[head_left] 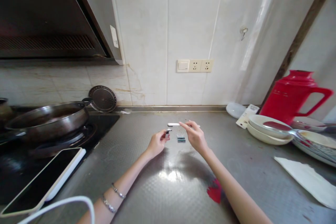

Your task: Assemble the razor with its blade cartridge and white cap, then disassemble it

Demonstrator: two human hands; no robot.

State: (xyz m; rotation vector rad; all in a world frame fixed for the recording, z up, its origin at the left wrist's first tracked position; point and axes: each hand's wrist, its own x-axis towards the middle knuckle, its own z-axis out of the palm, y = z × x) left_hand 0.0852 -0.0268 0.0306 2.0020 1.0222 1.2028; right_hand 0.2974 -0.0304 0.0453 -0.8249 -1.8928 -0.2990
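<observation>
Near the middle of the metal counter (pixel 147 196), my left hand (pixel 157 143) pinches a small dark and silver object (pixel 167 133) that I cannot make out exactly. To its right, my right hand (pixel 194 136) is over a slim white stick-like item (pixel 173 124), its fingers stretched forward and touching or just above the item's right part. Between my hands, two small dark-greenish pieces (pixel 181 140) lie side by side on the counter.
A phone (pixel 39 182) and a white cable (pixel 70 200) are at the lower left, beside a pan (pixel 52 119) on the stove. Stacked bowls (pixel 267 129), a red thermos (pixel 291 94) and a white paper (pixel 307 178) stand or lie on the right.
</observation>
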